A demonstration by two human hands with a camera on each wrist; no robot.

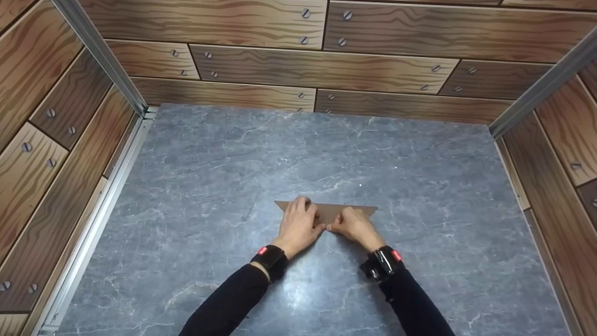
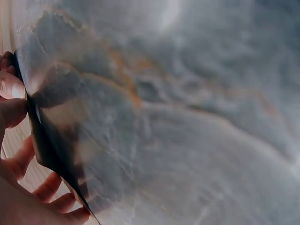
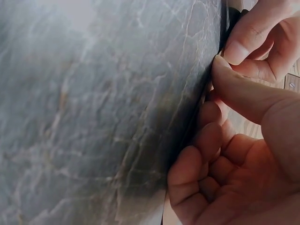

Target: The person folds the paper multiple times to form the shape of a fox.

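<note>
A thin brown piece of paper point(image 1: 329, 213) lies on the grey marbled surface, its far edge long and straight and its two ends pointed. My left hand point(image 1: 297, 226) grips its left part, fingers over the paper and thumb at the near edge. At the right part, my right hand point(image 1: 358, 227) pinches the same near edge between thumb and curled fingers. Both thumbs almost meet at the middle. In the right wrist view, the left thumb point(image 3: 238, 50) presses close beside the right thumb point(image 3: 234, 84). The hands hide much of the paper.
Wood-plank patterned walls point(image 1: 261, 63) enclose the marbled surface point(image 1: 224, 154) at the back and both sides. Metal rails point(image 1: 100, 205) run along the left edge and up the corners. A tiny white speck point(image 1: 360, 185) lies beyond the paper.
</note>
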